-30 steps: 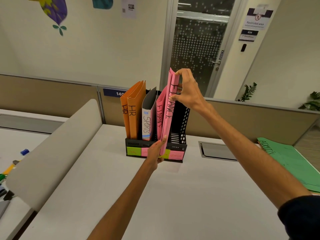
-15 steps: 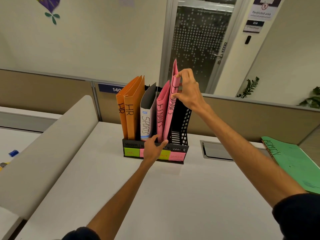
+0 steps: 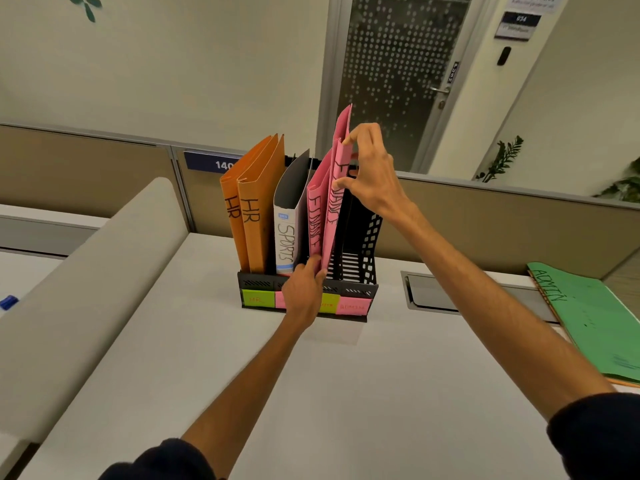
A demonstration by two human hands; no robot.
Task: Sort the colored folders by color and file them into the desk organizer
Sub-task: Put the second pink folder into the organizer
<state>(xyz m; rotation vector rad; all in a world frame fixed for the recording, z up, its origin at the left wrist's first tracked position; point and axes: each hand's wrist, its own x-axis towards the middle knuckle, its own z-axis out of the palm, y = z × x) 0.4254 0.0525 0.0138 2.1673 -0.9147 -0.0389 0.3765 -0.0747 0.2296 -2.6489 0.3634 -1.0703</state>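
Note:
A black desk organizer [image 3: 358, 292] with coloured labels stands at the far middle of the desk. Two orange folders [image 3: 254, 216] marked HR fill its left slot, then a grey folder [image 3: 287, 233] marked SPORTS. A pink folder [image 3: 314, 216] marked FINANCE stands in the third slot. My right hand [image 3: 372, 174] pinches the top of a second pink FINANCE folder [image 3: 335, 209], which leans in the same slot. My left hand [image 3: 304, 292] presses against that folder's bottom corner at the organizer's front. The rightmost slot holds nothing. A green folder [image 3: 595, 320] marked ADMIN lies flat at the right.
A grey padded divider [image 3: 86, 282] runs along the desk's left side. Behind the organizer stands a brown partition [image 3: 502, 220], and a cable tray slot [image 3: 436, 294] is set into the desk to the right. Small items lie on the neighbouring desk at far left.
The second pink folder has sunk lower into the third slot, and my right hand came down with it. My left hand shifted from the front label up to the folder's bottom corner.

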